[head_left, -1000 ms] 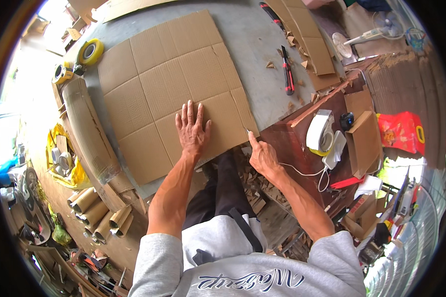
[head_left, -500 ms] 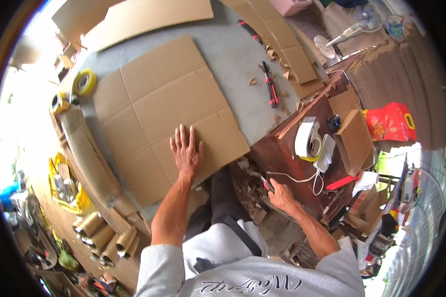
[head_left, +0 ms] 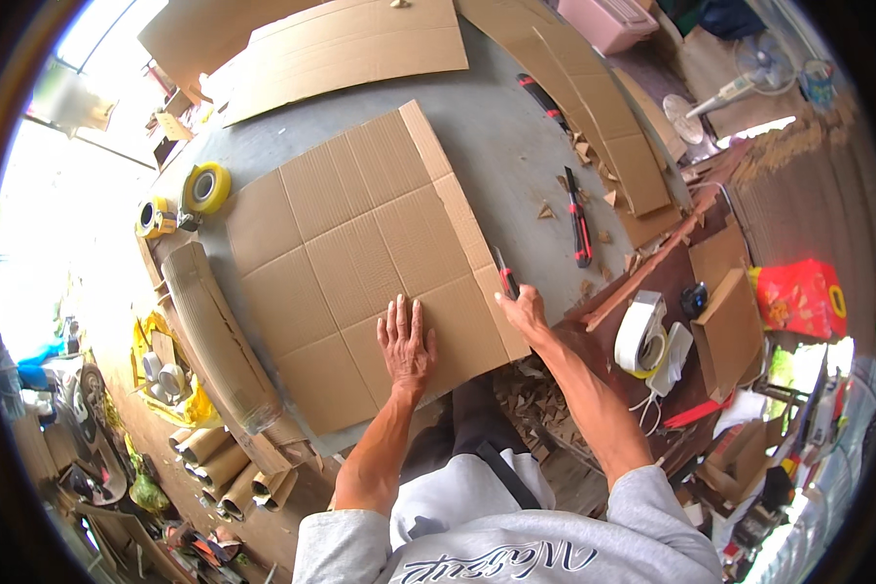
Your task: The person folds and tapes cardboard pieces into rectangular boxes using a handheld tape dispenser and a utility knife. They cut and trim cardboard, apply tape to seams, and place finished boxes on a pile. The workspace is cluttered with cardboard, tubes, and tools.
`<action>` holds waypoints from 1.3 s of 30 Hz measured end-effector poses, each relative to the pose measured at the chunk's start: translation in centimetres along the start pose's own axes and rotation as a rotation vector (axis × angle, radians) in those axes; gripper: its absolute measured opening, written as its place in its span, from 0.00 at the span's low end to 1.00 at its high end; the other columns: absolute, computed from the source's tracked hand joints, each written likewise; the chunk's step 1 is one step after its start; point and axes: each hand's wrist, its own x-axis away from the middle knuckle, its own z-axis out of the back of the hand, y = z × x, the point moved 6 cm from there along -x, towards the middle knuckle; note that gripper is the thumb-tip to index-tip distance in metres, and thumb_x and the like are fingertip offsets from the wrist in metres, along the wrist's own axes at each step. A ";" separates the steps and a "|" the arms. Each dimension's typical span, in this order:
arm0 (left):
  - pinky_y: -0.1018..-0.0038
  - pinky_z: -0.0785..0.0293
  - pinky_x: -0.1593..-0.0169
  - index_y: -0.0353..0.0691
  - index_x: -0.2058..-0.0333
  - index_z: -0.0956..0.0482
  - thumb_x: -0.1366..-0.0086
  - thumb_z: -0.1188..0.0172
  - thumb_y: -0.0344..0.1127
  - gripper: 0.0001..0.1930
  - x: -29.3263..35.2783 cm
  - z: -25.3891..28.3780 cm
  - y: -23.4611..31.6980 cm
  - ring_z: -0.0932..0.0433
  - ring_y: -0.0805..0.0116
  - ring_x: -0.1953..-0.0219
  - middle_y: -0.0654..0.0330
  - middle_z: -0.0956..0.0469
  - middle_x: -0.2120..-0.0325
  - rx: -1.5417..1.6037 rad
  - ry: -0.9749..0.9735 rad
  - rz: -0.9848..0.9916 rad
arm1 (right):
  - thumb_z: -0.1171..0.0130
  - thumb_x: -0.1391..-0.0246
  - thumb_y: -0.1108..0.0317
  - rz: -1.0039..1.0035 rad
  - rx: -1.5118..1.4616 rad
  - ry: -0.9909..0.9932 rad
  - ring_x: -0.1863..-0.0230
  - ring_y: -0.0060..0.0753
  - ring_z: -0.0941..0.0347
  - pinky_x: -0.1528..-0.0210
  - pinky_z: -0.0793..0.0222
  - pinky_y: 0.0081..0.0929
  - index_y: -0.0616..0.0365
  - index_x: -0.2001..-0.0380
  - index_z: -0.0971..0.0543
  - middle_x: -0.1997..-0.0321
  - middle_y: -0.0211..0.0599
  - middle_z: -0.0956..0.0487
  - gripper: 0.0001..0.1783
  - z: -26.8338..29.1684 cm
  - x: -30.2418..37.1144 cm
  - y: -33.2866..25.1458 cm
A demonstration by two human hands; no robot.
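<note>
A creased brown cardboard sheet lies on the grey tabletop before me. My left hand rests flat on its near part, fingers extended. A paler narrow strip runs along the sheet's right edge; whether it is cut through or only creased I cannot tell. My right hand is closed round a red and black utility knife, with its tip pointing away from me beside that strip. Another utility knife lies on the table to the right, and a third red and black knife lies farther off.
Cardboard pieces lie at the far side and a long cardboard strip at the far right. Yellow tape rolls stand at the left. A white tape dispenser sits on the reddish-brown surface at right. Cardboard scraps litter the table.
My right hand has brought the knife up and leftward, from past the near edge to the sheet's right side. The paler edge strip now shows. The whole view has shifted.
</note>
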 end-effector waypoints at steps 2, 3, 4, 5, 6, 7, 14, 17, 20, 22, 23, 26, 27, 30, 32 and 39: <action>0.51 0.56 0.27 0.44 0.33 0.35 0.35 0.43 0.43 0.32 0.0 -0.1 0.0 0.48 0.52 0.27 0.53 0.44 0.29 -0.007 -0.020 0.002 | 0.33 0.48 0.63 0.146 0.055 0.100 0.66 0.60 0.20 0.60 0.26 0.48 0.66 0.63 0.22 0.68 0.57 0.18 0.17 0.1 0.6 -0.6; 0.50 0.57 0.27 0.44 0.32 0.36 0.35 0.43 0.43 0.33 0.0 -0.2 -0.1 0.48 0.52 0.27 0.53 0.44 0.29 -0.002 -0.028 0.012 | 0.33 0.49 0.65 0.235 0.068 0.138 0.66 0.59 0.20 0.61 0.26 0.48 0.65 0.62 0.22 0.69 0.57 0.18 0.16 0.1 1.6 -1.5; 0.50 0.57 0.27 0.45 0.32 0.36 0.35 0.43 0.43 0.33 0.1 -0.3 -0.1 0.48 0.52 0.27 0.53 0.44 0.29 -0.002 -0.035 0.020 | 0.33 0.49 0.67 0.324 0.082 0.176 0.67 0.58 0.20 0.61 0.26 0.48 0.65 0.62 0.22 0.70 0.56 0.18 0.15 0.4 2.6 -2.6; 0.50 0.57 0.27 0.45 0.32 0.36 0.35 0.43 0.43 0.33 0.1 -0.4 -0.2 0.49 0.52 0.26 0.53 0.44 0.28 -0.003 -0.039 0.031 | 0.34 0.51 0.72 0.182 0.218 0.099 0.65 0.57 0.19 0.61 0.25 0.47 0.64 0.63 0.22 0.69 0.56 0.18 0.12 0.5 3.8 -4.7; 0.50 0.57 0.27 0.45 0.32 0.37 0.35 0.43 0.43 0.33 -0.1 -0.2 0.0 0.49 0.52 0.26 0.53 0.44 0.28 -0.002 -0.047 0.023 | 0.38 0.49 0.74 0.415 0.282 0.245 0.66 0.56 0.19 0.64 0.24 0.48 0.62 0.65 0.24 0.68 0.53 0.19 0.08 0.0 4.3 -4.9; 0.50 0.57 0.27 0.45 0.32 0.37 0.35 0.43 0.43 0.34 -0.3 -0.3 -0.1 0.49 0.52 0.26 0.53 0.44 0.28 -0.007 -0.053 0.027 | 0.39 0.50 0.73 0.421 0.347 0.208 0.67 0.58 0.21 0.65 0.26 0.51 0.61 0.66 0.25 0.69 0.52 0.20 0.08 -0.5 4.7 -5.7; 0.50 0.58 0.26 0.46 0.31 0.38 0.36 0.42 0.43 0.35 0.0 -0.4 -0.3 0.50 0.52 0.26 0.52 0.45 0.28 0.010 -0.079 0.038 | 0.40 0.52 0.71 0.557 0.485 0.155 0.68 0.60 0.23 0.66 0.28 0.55 0.58 0.65 0.27 0.68 0.49 0.23 0.10 -3.4 5.4 -8.1; 0.50 0.58 0.26 0.46 0.31 0.38 0.37 0.41 0.42 0.35 -0.5 -0.2 -0.4 0.50 0.52 0.26 0.53 0.46 0.28 0.011 -0.087 0.044 | 0.38 0.51 0.69 0.461 0.298 0.128 0.67 0.60 0.22 0.65 0.28 0.54 0.59 0.66 0.25 0.71 0.49 0.22 0.10 -1.1 3.9 -6.1; 0.50 0.58 0.26 0.46 0.31 0.38 0.38 0.40 0.42 0.36 -0.4 -0.4 -0.4 0.51 0.52 0.26 0.53 0.47 0.27 0.004 -0.104 0.058 | 0.31 0.54 0.66 0.112 0.137 0.010 0.71 0.48 0.20 0.66 0.27 0.44 0.61 0.70 0.21 0.77 0.50 0.21 0.12 0.1 1.8 -2.6; 0.50 0.58 0.26 0.46 0.31 0.38 0.38 0.40 0.42 0.36 -0.5 -0.4 -0.3 0.51 0.52 0.26 0.53 0.47 0.27 0.008 -0.111 0.058 | 0.28 0.55 0.70 -0.107 0.166 -0.170 0.74 0.35 0.22 0.67 0.27 0.37 0.61 0.70 0.19 0.76 0.40 0.19 0.10 -0.2 -0.1 0.2; 0.50 0.58 0.26 0.46 0.31 0.38 0.38 0.40 0.42 0.37 -0.6 -0.4 -0.3 0.51 0.52 0.26 0.53 0.47 0.27 0.009 -0.111 0.058 | 0.28 0.55 0.71 -0.133 -0.100 -0.252 0.73 0.33 0.22 0.66 0.27 0.34 0.60 0.70 0.18 0.75 0.37 0.19 0.09 -0.3 -0.6 0.9; 0.50 0.58 0.26 0.47 0.31 0.38 0.39 0.40 0.42 0.37 -0.6 -0.1 -0.6 0.51 0.52 0.26 0.53 0.47 0.27 0.015 -0.115 0.066 | 0.30 0.51 0.76 -0.189 -0.782 -0.582 0.61 0.29 0.22 0.56 0.26 0.35 0.63 0.65 0.17 0.63 0.31 0.17 0.09 0.8 -0.3 0.7; 0.50 0.58 0.26 0.47 0.31 0.38 0.39 0.40 0.42 0.37 -1.0 0.1 -0.5 0.51 0.52 0.26 0.53 0.47 0.27 0.023 -0.116 0.062 | 0.29 0.50 0.74 -0.228 -0.825 -0.548 0.58 0.29 0.22 0.52 0.27 0.34 0.64 0.61 0.17 0.61 0.32 0.17 0.12 1.0 -1.2 2.1; 0.50 0.58 0.26 0.45 0.31 0.38 0.39 0.41 0.41 0.37 -0.2 -0.1 -0.2 0.51 0.50 0.26 0.52 0.47 0.28 0.029 -0.120 0.073 | 0.28 0.50 0.71 -0.325 -0.862 -0.638 0.55 0.28 0.24 0.47 0.31 0.33 0.65 0.57 0.18 0.57 0.34 0.18 0.17 1.0 -1.4 3.5; 0.50 0.58 0.26 0.44 0.31 0.37 0.39 0.42 0.41 0.36 -0.8 0.0 -0.5 0.50 0.50 0.26 0.51 0.47 0.28 0.021 -0.106 0.071 | 0.28 0.50 0.69 -0.282 -0.818 -0.665 0.55 0.27 0.25 0.47 0.32 0.32 0.65 0.57 0.18 0.58 0.34 0.18 0.18 1.3 -2.1 1.7; 0.50 0.58 0.26 0.45 0.31 0.38 0.39 0.41 0.42 0.36 -0.6 -0.4 -0.4 0.51 0.51 0.26 0.52 0.47 0.27 0.012 -0.111 0.059 | 0.27 0.52 0.68 -0.141 -0.619 -0.482 0.59 0.28 0.22 0.54 0.26 0.32 0.73 0.59 0.20 0.59 0.38 0.18 0.21 -0.3 -5.4 -1.0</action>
